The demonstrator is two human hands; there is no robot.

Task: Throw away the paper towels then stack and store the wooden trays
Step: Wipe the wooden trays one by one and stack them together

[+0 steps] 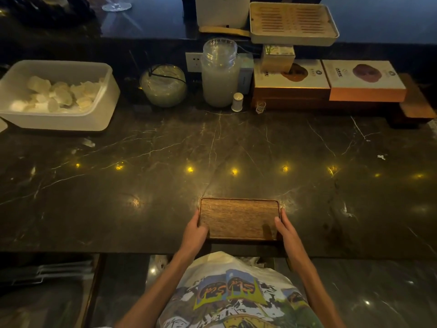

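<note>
Seen from the head camera, 2 bare hands gripped 1 wooden tray (238,216) at the near edge of a dark marble counter (165,162), the left hand (195,229) and right hand (285,229) clasping its short sides
</note>
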